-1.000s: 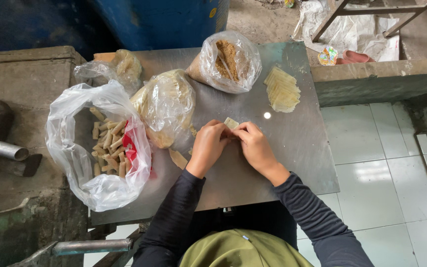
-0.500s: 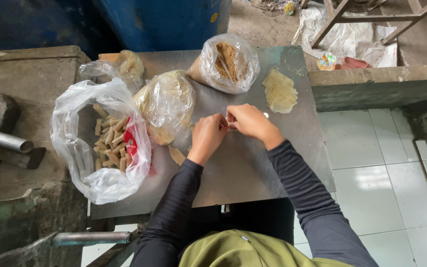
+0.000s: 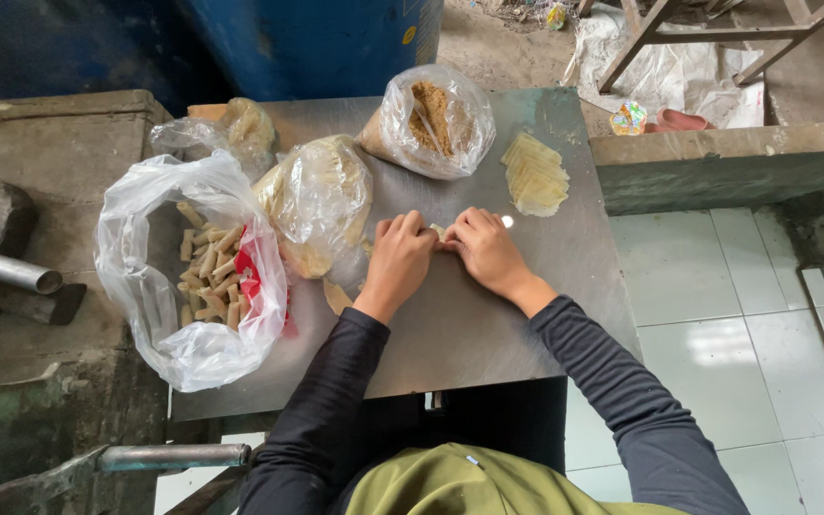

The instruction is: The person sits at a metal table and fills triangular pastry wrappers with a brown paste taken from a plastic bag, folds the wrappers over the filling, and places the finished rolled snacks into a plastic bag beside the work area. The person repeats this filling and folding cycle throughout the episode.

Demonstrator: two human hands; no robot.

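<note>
Both hands are seen fingers-down at centre of the steel table (image 3: 488, 334), knuckles nearly touching. Left hand (image 3: 400, 256) and right hand (image 3: 484, 250) are curled w/ fingertips pinched on one small pale wrapper piece (image 3: 439, 231), lying on the table between them; most of it is hidden.

Four plastic bags are counted: one open bag of rolled sticks (image 3: 214, 272) at left (too many to count), one clear bag of pale sheets (image 3: 321, 195), one bag of brown filling (image 3: 431, 116), one small bag (image 3: 240, 124) at back left. One stack of wrapper sheets (image 3: 534, 174) is laid just right of the filling bag.
</note>
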